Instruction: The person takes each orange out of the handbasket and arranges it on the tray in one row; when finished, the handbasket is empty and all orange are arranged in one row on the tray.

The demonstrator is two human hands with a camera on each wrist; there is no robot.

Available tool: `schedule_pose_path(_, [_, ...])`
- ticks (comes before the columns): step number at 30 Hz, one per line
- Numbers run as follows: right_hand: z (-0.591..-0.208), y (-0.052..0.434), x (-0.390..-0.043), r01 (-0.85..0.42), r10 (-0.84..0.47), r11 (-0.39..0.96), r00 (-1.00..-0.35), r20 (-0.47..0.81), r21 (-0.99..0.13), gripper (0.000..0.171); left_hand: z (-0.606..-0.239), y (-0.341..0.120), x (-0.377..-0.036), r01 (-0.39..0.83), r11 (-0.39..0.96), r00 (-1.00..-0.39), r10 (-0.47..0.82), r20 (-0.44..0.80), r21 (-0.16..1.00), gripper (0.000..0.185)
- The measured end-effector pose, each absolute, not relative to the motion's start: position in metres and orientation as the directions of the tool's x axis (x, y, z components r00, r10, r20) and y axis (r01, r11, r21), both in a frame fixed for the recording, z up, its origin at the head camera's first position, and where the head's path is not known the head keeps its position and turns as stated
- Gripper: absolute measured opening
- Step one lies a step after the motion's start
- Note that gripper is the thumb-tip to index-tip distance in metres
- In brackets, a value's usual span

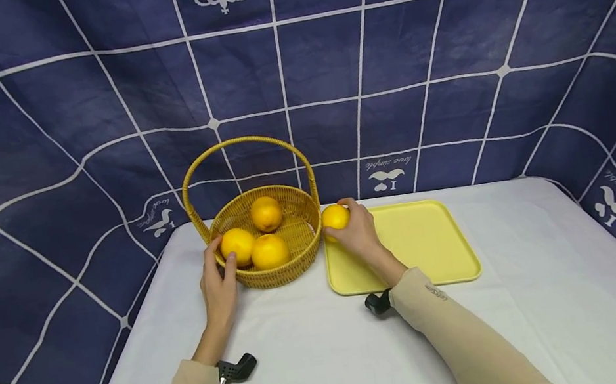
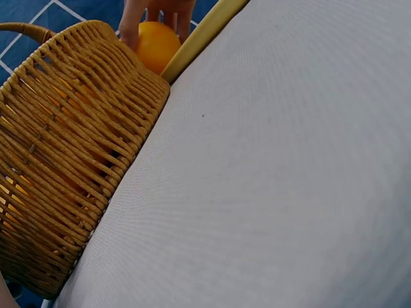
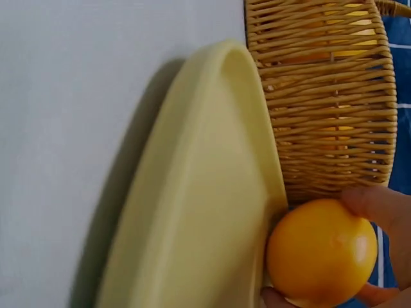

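Observation:
A brown wicker basket (image 1: 273, 278) with a tall arched handle stands left of centre, with three oranges inside. At its front left rim, my left hand (image 1: 219, 291) has its thumb and fingers around one orange (image 1: 239, 245). Beside that fruit lies a second orange (image 1: 270, 252), and a third orange (image 1: 266, 213) sits farther back. My right hand (image 1: 357, 232) grips another orange (image 1: 335, 216) between thumb and fingers, at the left edge of the yellow tray (image 1: 420, 245). In the right wrist view this held orange (image 3: 321, 253) is close beside the tray rim and the basket wall.
A white cloth (image 1: 319, 349) covers the table. Behind and at both sides hangs a dark blue curtain (image 1: 325, 63) with white grid lines. The tray's left edge is close to the basket, and the basket handle (image 1: 243, 140) rises above the fruit.

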State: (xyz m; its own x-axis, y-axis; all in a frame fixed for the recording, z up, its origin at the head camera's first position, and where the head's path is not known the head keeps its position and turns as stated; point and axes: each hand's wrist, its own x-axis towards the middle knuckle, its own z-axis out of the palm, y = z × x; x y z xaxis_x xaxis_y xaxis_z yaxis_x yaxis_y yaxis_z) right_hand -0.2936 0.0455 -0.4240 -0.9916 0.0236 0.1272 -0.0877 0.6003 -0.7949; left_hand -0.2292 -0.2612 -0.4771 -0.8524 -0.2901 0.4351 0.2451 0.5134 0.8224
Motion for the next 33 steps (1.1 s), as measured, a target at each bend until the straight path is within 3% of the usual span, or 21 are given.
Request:
schedule_pose_path(10, [-0.406, 0.052, -0.286, -0.178, -0.072, 0.655, -0.982, 0.174, -0.734, 0.083, -0.478, -0.260, -0.230, 0.229, 0.514, -0.860, -0.291, 0.419, 0.827, 0.049])
schedule_pose_path(33, [-0.359, 0.006, -0.251, -0.421, -0.198, 0.538, -0.905, 0.377, -0.730, 0.063, -0.479, -0.260, -0.229, 0.235, 0.513, -0.858, -0.290, 0.424, 0.826, 0.050])
